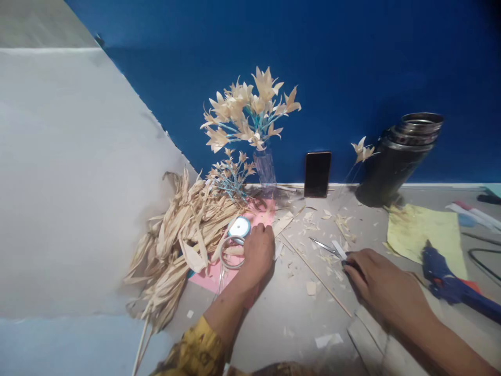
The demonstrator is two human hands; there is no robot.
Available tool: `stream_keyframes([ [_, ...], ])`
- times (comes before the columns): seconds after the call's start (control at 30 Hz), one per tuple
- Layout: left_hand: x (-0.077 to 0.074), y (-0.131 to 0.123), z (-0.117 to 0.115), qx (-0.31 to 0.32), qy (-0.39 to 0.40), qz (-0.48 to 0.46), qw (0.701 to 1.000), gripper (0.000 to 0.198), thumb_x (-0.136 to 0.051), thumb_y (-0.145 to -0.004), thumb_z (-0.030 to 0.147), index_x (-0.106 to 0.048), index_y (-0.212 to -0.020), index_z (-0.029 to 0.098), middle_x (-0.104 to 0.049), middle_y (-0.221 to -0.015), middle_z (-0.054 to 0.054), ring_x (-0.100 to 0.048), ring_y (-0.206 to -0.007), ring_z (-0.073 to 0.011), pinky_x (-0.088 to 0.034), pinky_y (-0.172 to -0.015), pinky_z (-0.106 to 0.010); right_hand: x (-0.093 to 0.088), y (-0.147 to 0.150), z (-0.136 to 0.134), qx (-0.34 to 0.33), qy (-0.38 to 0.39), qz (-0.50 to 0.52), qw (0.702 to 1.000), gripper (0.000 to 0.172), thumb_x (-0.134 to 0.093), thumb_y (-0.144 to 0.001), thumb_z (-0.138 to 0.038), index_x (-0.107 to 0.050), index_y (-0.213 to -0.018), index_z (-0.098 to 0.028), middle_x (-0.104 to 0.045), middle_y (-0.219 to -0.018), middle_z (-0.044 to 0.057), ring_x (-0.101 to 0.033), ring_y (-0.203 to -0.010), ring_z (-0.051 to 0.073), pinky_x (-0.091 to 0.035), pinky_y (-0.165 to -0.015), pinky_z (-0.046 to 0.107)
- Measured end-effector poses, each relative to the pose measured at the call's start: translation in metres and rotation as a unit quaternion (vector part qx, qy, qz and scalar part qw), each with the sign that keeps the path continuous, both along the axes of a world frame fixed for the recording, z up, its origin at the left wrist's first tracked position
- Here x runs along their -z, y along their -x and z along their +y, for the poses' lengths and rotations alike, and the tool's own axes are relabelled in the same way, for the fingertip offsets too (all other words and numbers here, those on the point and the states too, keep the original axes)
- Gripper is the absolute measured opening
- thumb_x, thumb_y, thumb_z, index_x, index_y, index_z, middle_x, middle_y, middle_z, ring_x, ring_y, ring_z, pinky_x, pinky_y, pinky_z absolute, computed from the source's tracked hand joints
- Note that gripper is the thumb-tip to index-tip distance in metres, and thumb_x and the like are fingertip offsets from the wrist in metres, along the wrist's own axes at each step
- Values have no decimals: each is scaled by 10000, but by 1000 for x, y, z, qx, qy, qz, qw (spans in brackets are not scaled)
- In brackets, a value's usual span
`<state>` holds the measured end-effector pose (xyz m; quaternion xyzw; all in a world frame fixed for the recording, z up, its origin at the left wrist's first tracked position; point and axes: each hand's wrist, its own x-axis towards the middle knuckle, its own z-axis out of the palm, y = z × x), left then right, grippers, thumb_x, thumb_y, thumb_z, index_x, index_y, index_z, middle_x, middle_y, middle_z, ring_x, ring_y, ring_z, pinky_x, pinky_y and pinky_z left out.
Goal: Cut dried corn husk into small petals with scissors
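Note:
My right hand (381, 279) is closed round the dark handles of a pair of scissors (326, 246), whose blades point left over the table. A small white strip (338, 249) shows beside the blades. At the pink paper (207, 278), my left hand (259, 249) reaches down with its fingers curled; what they hold, if anything, is hidden. Just left of it are a white-and-blue tape roll (239, 227) and a pale ring (223, 254). A flat piece of dried husk (283, 223) lies by the left fingertips. One thin stick (317, 277) lies between my hands.
Dried husks (172, 250) are heaped at left. Behind stand husk flowers (235, 107) in a clear vase (265, 169), a phone (317, 175) and a dark flask (395, 167). A blue glue gun (446, 279) lies by yellow paper (425, 230) at right. Scraps litter the table.

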<state>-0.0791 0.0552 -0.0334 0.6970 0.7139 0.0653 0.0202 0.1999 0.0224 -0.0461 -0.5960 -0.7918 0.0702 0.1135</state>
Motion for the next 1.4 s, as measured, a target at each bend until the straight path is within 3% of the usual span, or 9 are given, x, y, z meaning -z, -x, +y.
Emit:
stream_keyframes([
  [0.2, 3, 2, -1, 2, -21, -27, 999, 205, -448, -926, 94, -634, -968, 169, -625, -987, -115, -559, -951, -244, -414, -804, -341, 14, -7, 4, -21, -6, 11, 1000, 269, -431, -961, -362, -664, -937, -231, -692, -989, 102, -675, -868, 280, -413, -555, 330],
  [0.43, -33, -16, -22, 39, -83, -382, 920, 185, -485, -909, 195, -609, -772, 188, -616, -792, -23, -557, -779, -170, -407, -735, -290, -3, 3, -1, 19, 11, 165, 986, 285, -530, -888, -496, -660, -921, -244, -712, -935, 69, -659, -832, 281, -448, -620, 351],
  [0.6, -37, -61, -57, 64, 60, -483, 871, 247, -523, -903, 286, -547, -678, 187, -545, -650, 20, -489, -651, -135, -351, -635, -265, -22, 23, -16, -21, 220, 420, 880, 317, -590, -864, -521, -659, -817, -215, -638, -703, 7, -562, -632, 187, -435, -579, 296],
  [0.7, -29, -79, -67, 75, 81, -510, 853, 281, -522, -912, 323, -518, -667, 185, -505, -628, 24, -441, -629, -126, -320, -611, -260, -20, 28, -19, 22, 238, 511, 826, 378, -650, -841, -537, -595, -682, -199, -541, -602, -24, -479, -567, 146, -375, -531, 270],
  [0.93, -17, -88, -68, -20, 173, -728, 663, 393, -547, -889, 548, -502, -728, 193, -458, -539, 46, -306, -453, -85, -253, -467, -231, -14, 29, -21, 45, 307, 618, 723, 430, -670, -832, -567, -667, -706, -156, -480, -503, -46, -385, -459, 103, -301, -465, 252],
  [1.03, -18, -84, -67, 2, 153, -676, 721, 377, -534, -911, 513, -517, -722, 186, -482, -579, 30, -358, -499, -96, -287, -499, -232, -16, 30, -21, 26, 311, 603, 734, 421, -633, -860, -550, -661, -696, -162, -480, -503, -47, -407, -458, 111, -321, -471, 257],
  [1.2, -18, -86, -64, 46, 57, -573, 816, 254, -566, -902, 367, -493, -732, 193, -472, -680, 31, -438, -665, -123, -350, -625, -242, -20, 36, -27, 5, 255, 514, 819, 333, -685, -828, -395, -585, -587, -186, -513, -529, -38, -442, -514, 117, -319, -502, 251],
  [1.3, -16, -94, -63, 18, 19, -593, 805, 308, -522, -924, 388, -461, -689, 198, -453, -643, 35, -438, -626, -120, -356, -606, -246, -19, 36, -28, -23, 286, 511, 810, 339, -656, -862, -408, -630, -615, -177, -553, -527, -28, -468, -500, 118, -341, -513, 252],
  [1.4, -17, -98, -63, -14, 82, -685, 724, 353, -510, -918, 495, -451, -711, 215, -471, -560, 49, -433, -469, -112, -341, -484, -245, -13, 32, -26, -53, 341, 559, 754, 394, -633, -892, -481, -709, -690, -152, -578, -519, -18, -469, -478, 111, -339, -512, 248],
])
